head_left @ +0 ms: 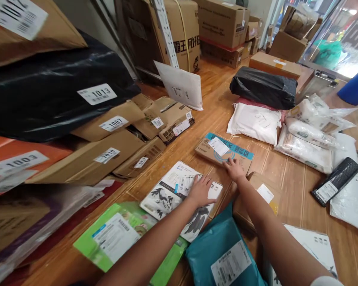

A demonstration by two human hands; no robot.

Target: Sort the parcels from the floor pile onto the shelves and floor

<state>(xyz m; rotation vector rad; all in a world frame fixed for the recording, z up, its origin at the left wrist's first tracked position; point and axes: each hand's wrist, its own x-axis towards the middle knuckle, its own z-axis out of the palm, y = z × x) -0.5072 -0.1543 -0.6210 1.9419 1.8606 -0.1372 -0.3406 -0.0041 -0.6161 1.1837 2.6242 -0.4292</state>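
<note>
Closest to my head camera lies a teal mailer (223, 254) at the near edge of the wooden floor (289, 190), with a green packet (119, 234) just left of it. Across both I see my arms reaching forward. My left hand (200, 191) rests flat, fingers spread and grasping nothing, on a white parcel printed with black ink patterns (174, 194). My right hand (234, 169) is open too, fingertips pressing the near edge of a flat cardboard box with a blue band (223, 151), which lies mid-floor. Under my right forearm sits a small brown carton (265, 194). Stacked labelled cartons (107, 155) and a black bag (53, 91) wall in the left side. Beyond the box lie a white pouch (253, 122), a black bundle (264, 87) and clear bags (307, 139).
</note>
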